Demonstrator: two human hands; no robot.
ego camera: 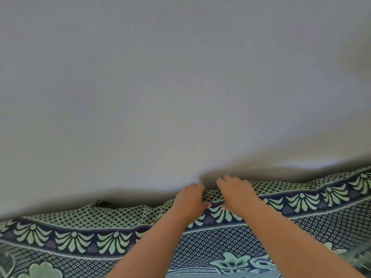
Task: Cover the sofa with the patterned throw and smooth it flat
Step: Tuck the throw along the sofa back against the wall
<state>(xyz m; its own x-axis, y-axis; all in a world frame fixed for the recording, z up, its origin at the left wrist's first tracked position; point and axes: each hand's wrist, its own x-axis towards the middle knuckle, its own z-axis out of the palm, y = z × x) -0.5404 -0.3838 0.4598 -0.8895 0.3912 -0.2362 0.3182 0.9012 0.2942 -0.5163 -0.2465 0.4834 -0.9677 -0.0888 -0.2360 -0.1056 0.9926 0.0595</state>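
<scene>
The patterned throw [112, 239], navy and pale green with a fan border and diamond lattice, lies draped over the sofa and fills the bottom of the view. Its upper edge runs along the sofa's top against the wall, with a small bunched bit at the left [100, 202]. None of the sofa's own surface shows. My left hand [189, 201] and my right hand [236, 194] lie side by side on the throw's top edge near the middle. Fingers of both reach forward over the ridge toward the wall, thumbs spread on the near side, pressing the fabric.
A plain pale grey wall [180, 77] fills everything above the throw, right behind its top edge. Dark shadow lies in the gap between the wall and the throw.
</scene>
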